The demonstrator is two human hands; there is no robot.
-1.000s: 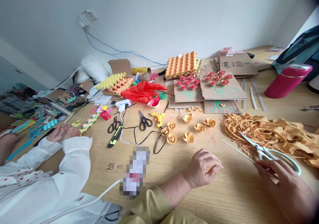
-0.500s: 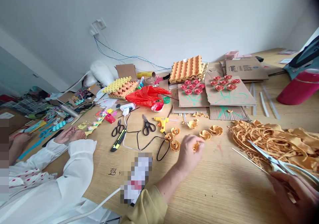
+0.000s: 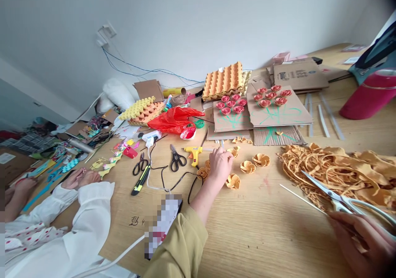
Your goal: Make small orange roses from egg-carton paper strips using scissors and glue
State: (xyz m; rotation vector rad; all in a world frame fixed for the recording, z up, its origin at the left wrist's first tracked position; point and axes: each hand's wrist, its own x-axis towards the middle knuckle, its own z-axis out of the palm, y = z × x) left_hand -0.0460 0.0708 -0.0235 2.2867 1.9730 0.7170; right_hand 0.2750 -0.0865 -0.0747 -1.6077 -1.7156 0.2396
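Observation:
My left hand (image 3: 220,164) hangs over the orange egg-carton flowers left of centre, its fingers bent and their tips hidden. A rolled flower (image 3: 202,173) shows beside it, and a cupped flower (image 3: 234,151) lies just past its fingers. Another open-petalled flower (image 3: 233,182) rests on the table, right of my wrist. At the lower right my right hand (image 3: 360,239) pinches a thin wooden stick (image 3: 301,198) that points up and left. White-handled scissors (image 3: 334,195) lie on the pile of orange cut pulp strips (image 3: 309,166), close to that hand; whether it touches them is unclear.
A yellow glue gun (image 3: 193,155), black scissors (image 3: 177,158) and a cutter knife (image 3: 140,180) lie to the left. Red flowers sit on cardboard sheets (image 3: 280,119) behind. A pink bottle (image 3: 366,94) stands right. At left, a co-worker's hands (image 3: 82,178) work beside a phone-like, pixelated object (image 3: 163,224).
My left hand has moved left off the open-petalled flower, which now lies uncovered on the table. My right hand still holds the stick. The view has shifted slightly.

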